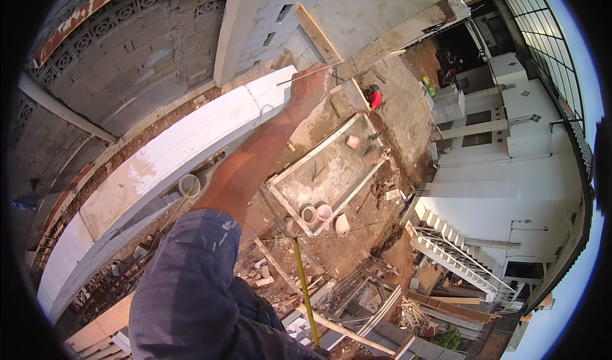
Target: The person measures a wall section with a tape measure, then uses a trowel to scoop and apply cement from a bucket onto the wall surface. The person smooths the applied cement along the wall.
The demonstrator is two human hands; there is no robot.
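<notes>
My left hand [310,91] is stretched far forward, at the far end of a curved wall of white blocks [210,127]. Its fingers are closed around a thin, light rod or wire [287,81] that sticks out on both sides. Just beyond the hand, a wooden board [317,33] leans against the grey-plastered structure. Below me a narrow yellow strip [305,293], which looks like a measuring tape, runs down toward the lower edge. My dark blue sleeve covers the upper arm; my right hand does not show.
Far below, a rectangular mortar bed [331,162] holds several buckets [324,211]. A person in red [374,96] crouches by its far end. Another bucket [189,185] stands beside the block wall. Timber poles [354,331] and rubble lie below; a white staircase [456,251] rises at right.
</notes>
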